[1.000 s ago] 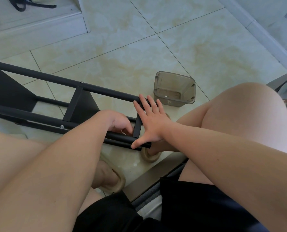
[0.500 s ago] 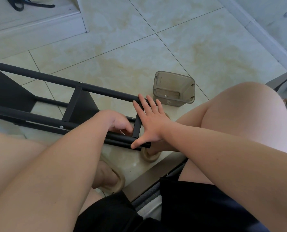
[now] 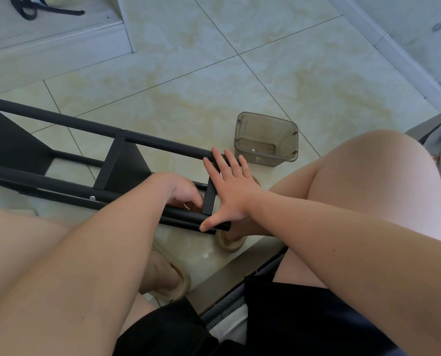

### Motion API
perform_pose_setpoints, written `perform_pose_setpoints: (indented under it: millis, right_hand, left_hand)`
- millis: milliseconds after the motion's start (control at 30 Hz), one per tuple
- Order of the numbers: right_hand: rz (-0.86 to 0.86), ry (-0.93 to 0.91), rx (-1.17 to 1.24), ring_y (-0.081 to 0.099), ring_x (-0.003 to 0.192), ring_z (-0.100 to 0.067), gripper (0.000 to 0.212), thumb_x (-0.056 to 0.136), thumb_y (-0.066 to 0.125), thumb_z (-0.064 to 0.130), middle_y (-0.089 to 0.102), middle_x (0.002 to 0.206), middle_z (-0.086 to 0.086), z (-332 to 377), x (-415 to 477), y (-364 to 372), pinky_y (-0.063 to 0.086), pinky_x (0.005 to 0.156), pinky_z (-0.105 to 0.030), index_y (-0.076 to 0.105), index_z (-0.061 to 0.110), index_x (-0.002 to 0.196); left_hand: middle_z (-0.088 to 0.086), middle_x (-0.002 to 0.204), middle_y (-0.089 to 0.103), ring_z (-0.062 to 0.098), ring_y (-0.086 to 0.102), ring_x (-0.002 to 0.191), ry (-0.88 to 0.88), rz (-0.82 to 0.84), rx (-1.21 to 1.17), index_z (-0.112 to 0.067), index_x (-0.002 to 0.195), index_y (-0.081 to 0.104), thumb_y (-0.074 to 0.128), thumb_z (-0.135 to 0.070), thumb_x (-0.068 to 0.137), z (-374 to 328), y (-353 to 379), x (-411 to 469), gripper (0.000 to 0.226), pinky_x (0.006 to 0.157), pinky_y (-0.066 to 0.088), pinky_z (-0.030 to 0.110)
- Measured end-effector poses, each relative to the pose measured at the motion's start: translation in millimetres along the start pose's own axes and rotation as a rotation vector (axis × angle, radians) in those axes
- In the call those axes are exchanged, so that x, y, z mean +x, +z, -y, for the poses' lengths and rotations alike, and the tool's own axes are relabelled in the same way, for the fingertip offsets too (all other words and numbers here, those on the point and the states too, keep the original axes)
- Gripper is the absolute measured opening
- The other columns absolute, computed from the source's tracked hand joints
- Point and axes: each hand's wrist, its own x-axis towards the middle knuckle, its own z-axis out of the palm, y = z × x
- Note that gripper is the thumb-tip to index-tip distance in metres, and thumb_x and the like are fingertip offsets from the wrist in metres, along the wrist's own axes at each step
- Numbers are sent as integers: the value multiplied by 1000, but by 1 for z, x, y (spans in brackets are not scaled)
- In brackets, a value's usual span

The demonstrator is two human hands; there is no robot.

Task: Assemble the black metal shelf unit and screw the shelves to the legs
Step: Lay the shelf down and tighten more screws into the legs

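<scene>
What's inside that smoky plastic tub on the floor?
The tub stands open; only a tiny pale speck shows on its bottom, too small to identify. Its tinted near wall blurs the front edge.

Soft, even daylight, faint shadows, sharp focus, wide-angle bending toward the edges.

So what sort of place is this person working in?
Probably a home, not a workshop: glossy tiled floor, white skirting board, and the person wears soft slippers beside the black shelf unit.
</scene>
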Motion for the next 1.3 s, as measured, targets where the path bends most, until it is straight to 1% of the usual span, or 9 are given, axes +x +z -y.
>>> perform_pose_setpoints:
  millis: [67, 200, 333, 433, 533, 667, 867, 1167, 1300]
  right_hand:
    - [2, 0, 0, -34, 148, -34, 157, 43, 45, 104, -37, 161, -8, -1, 0, 0, -19, 120, -55, -24, 19, 157]
    - [2, -3, -6, -35, 148, -33, 158, 44, 46, 104, -38, 161, -8, -1, 1, 0, -20, 119, -54, -25, 19, 157]
    - [8, -3, 1, -35, 147, -33, 158, 44, 46, 104, -38, 161, -8, -1, 0, -1, -20, 119, -54, -26, 20, 156]
    - [12, -7, -2, -36, 147, -33, 157, 45, 46, 104, -39, 160, -8, -1, 0, -1, -21, 119, -54, -26, 20, 156]
    - [18, -8, 0, -37, 147, -33, 157, 44, 45, 104, -40, 159, -8, -1, 0, -1, -20, 120, -55, -26, 20, 156]
    - [17, -5, 11, -37, 147, -33, 157, 46, 49, 103, -39, 160, -8, -1, 0, -2, -20, 120, -55, -25, 20, 156]
    - [14, -2, 9, -36, 147, -33, 157, 47, 51, 102, -38, 160, -8, -1, 0, -2, -20, 120, -55, -25, 20, 157]
    - [5, -3, 7, -36, 147, -33, 158, 42, 43, 105, -39, 160, -7, -1, 1, 0, -21, 119, -54, -24, 20, 157]
    - [-10, -8, 7, -35, 147, -33, 157, 44, 45, 105, -38, 161, -7, -2, 1, 1, -25, 115, -51, -23, 20, 157]
  left_hand:
    - [3, 74, 68, 12, 63, 65, 7, 22, -25, -8, 78, 72, 58, -3, 89, 1, -1, 0, 18, 75, 47, 26]
    - [-3, 76, 72, 11, 63, 74, 5, 52, -25, -15, 77, 76, 60, -7, 89, 0, -1, -4, 22, 83, 44, 27]
    - [-1, 85, 74, 7, 67, 73, 13, 13, -20, -6, 94, 74, 61, -9, 91, -1, 1, -3, 13, 73, 46, 22]
    - [1, 73, 70, 15, 63, 72, 12, 17, 0, -7, 84, 71, 61, -6, 89, 0, 1, -2, 11, 77, 45, 25]
    - [10, 85, 65, 25, 56, 83, -2, 1, 16, -3, 92, 71, 61, -7, 87, 2, -2, -2, 12, 87, 43, 34]
    - [6, 87, 70, 20, 62, 82, -4, 44, -34, -5, 93, 72, 60, -8, 89, 2, -1, -1, 13, 89, 44, 31]
    - [2, 73, 69, 18, 61, 73, -2, 9, 1, -7, 83, 72, 63, -8, 87, 1, -2, 1, 10, 80, 45, 29]
    - [11, 93, 69, 22, 62, 87, -12, 13, -50, 0, 101, 71, 60, -9, 90, 2, 0, 2, 18, 92, 46, 33]
    - [11, 88, 64, 24, 56, 88, 12, 36, -35, -2, 93, 67, 60, -5, 89, 1, 1, 2, 9, 85, 43, 31]
